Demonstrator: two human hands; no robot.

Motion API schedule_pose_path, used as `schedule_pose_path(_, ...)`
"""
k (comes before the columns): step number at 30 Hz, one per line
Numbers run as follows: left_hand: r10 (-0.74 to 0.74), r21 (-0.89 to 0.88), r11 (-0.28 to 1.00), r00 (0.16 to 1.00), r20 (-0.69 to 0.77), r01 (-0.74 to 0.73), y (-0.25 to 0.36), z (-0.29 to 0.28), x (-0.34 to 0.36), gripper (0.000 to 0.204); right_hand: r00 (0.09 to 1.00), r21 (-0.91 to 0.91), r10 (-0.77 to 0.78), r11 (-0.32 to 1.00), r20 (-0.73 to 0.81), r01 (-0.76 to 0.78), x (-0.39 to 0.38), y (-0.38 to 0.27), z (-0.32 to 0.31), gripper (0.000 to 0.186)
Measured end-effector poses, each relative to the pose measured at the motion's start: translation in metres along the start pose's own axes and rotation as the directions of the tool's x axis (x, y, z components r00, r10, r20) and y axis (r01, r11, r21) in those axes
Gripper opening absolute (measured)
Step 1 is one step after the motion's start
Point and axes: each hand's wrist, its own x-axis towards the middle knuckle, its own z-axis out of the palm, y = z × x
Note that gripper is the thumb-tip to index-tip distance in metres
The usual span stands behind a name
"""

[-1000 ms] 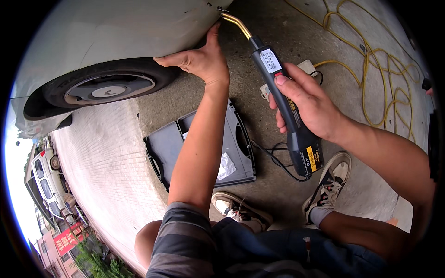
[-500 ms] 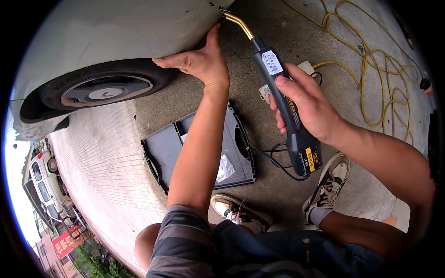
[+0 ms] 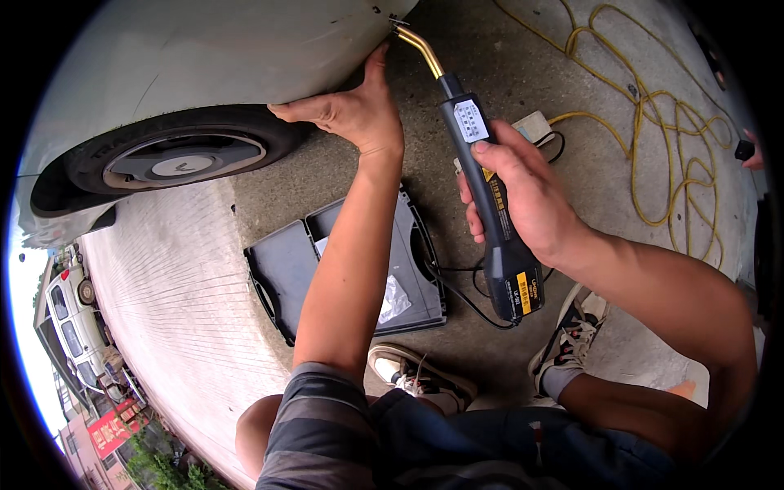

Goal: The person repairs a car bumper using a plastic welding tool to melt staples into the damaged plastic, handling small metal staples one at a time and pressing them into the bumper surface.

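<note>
My right hand (image 3: 535,192) wraps round the black handle of a hot stapler (image 3: 496,204), thumb lying along its upper side near a white label. Its bent brass prongs (image 3: 422,51) reach up to the lower edge of a pale car bumper (image 3: 269,53). A small thin piece of metal shows where the tip meets the scuffed edge; whether it touches cannot be made out. My left hand (image 3: 355,114) is spread against the bumper's underside, thumb pointing up near the prongs and fingers stretched toward the wheel (image 3: 184,163). It holds nothing.
An open grey plastic case (image 3: 282,257) lies below my left forearm, with a clear plastic bag (image 3: 395,299) in it. A black cord runs from the stapler. A white power strip (image 3: 531,128) and a tangled yellow cable (image 3: 641,163) lie to the right. My shoes (image 3: 416,371) are close by.
My right hand and the stapler's handle have swung slightly left, while the brass tip stays by the bumper edge. My left hand keeps its place.
</note>
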Motion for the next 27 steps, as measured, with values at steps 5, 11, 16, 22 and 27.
schedule_pose_path(5,-0.07,0.115,0.991,0.998,0.006,0.069,0.005,-0.002,-0.001,0.132,1.0,0.04,-0.024,0.999,0.0,0.024,0.002,0.006,0.004,0.022)
schedule_pose_path(11,-0.055,0.099,0.994,0.998,-0.008,0.056,0.004,-0.002,0.0,0.127,1.0,0.058,-0.015,0.998,0.018,0.014,0.002,0.002,0.003,0.019)
schedule_pose_path(16,0.002,0.191,0.982,0.999,-0.04,0.006,-0.002,-0.002,-0.002,0.128,0.998,0.101,-0.057,0.993,0.016,0.055,0.006,0.012,0.007,0.018)
schedule_pose_path(22,0.0,0.145,0.989,1.0,-0.011,0.002,-0.007,-0.001,-0.003,0.133,0.993,0.105,-0.118,0.988,0.03,0.115,0.013,0.025,0.01,0.019)
schedule_pose_path(27,0.05,0.111,0.993,0.998,-0.025,-0.047,-0.005,0.0,-0.002,0.131,0.993,0.108,-0.116,0.988,0.027,0.112,0.015,0.027,0.011,0.02)
